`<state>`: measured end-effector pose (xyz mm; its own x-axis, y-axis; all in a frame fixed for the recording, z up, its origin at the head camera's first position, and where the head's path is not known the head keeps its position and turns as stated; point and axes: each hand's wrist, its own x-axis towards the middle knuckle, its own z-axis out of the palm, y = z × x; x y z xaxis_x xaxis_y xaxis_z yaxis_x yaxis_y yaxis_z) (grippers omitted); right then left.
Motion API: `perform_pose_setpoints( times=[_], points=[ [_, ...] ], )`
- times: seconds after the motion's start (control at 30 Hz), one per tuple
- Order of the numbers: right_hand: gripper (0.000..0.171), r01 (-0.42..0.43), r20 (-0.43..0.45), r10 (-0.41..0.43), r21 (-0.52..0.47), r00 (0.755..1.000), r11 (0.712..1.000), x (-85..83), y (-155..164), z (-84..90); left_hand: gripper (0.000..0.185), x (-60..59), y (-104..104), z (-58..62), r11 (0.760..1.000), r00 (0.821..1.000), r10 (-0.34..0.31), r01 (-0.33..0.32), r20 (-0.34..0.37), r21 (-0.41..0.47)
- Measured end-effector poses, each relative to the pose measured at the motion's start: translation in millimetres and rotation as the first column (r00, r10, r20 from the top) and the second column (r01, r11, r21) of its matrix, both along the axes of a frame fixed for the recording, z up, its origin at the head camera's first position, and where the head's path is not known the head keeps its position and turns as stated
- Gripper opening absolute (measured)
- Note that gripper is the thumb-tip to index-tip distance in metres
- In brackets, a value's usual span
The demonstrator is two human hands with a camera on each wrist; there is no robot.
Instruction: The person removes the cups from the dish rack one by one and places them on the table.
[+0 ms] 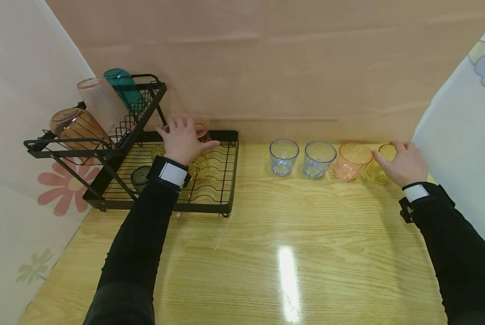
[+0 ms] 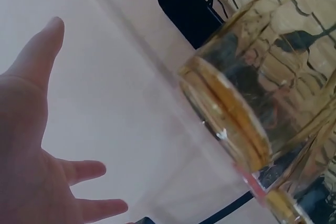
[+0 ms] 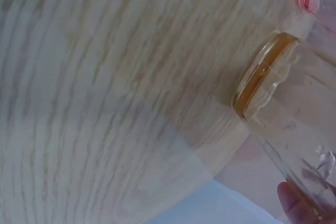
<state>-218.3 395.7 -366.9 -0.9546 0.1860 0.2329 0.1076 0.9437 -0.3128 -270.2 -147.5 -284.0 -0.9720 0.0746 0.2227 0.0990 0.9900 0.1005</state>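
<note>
- Step in hand: you are apparently setting down or taking up a glass at the row while reaching toward the rack.
- Right: your right hand [image 1: 406, 164] is gripping the yellow glass [image 1: 377, 174] by its rim, near the worktop's [image 1: 307, 216] back right corner; the orange-rimmed glass [image 1: 350, 164] is standing just beside it.
- Left: your left hand [image 1: 181, 142] is holding nothing, its fingers standing wide apart above the drying rack [image 1: 202, 208], near an upturned tumbler [image 1: 199, 168] toward the tray's right edge.
- Next move: the work seems to be calling for steadying the gripped glass and closing the left fingers round the tumbler.
</note>
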Motion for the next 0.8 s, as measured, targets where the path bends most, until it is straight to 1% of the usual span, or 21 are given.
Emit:
perform_pose_setpoints(
  times=[0.17, 0.3, 0.43, 0.53, 0.67, 0.8],
  points=[
    [0.08, -0.004, 0.038, 0.004, -0.001, 0.999, 1.0, -0.3, 0.2, 1.8, 0.116, -5.2, 3.3, -4.0, 0.999, 0.999, 0.041, -0.041, 0.012, -0.015],
    [0.081, -0.03, 0.044, 0.031, -0.024, 0.999, 0.999, -1.0, 0.2, 11.1, 0.119, -9.7, 3.8, -9.4, 0.997, 0.997, 0.076, -0.076, 0.024, -0.009],
    [0.081, -0.071, 0.005, 0.072, -0.04, 0.997, 0.997, -1.4, -4.1, 31.3, 0.115, -13.2, 3.0, -16.3, 0.993, 0.993, 0.112, -0.113, 0.021, 0.018],
    [0.082, -0.113, -0.021, 0.112, -0.038, 0.994, 0.993, -3.2, -13.5, 49.1, 0.111, -14.7, 1.9, -22.3, 0.99, 0.991, 0.137, -0.137, 0.012, 0.019],
    [0.082, -0.164, -0.037, 0.163, -0.025, 0.986, 0.986, -4.9, -31.2, 69.1, 0.11, -14.7, 1.3, -29.2, 0.99, 0.99, 0.143, -0.144, -0.01, -0.009],
    [0.081, -0.223, -0.035, 0.222, -0.022, 0.974, 0.975, -3.9, -52.2, 82.4, 0.112, -12.9, 1.6, -33.5, 0.989, 0.99, 0.138, -0.138, -0.014, -0.048]
  ],
)
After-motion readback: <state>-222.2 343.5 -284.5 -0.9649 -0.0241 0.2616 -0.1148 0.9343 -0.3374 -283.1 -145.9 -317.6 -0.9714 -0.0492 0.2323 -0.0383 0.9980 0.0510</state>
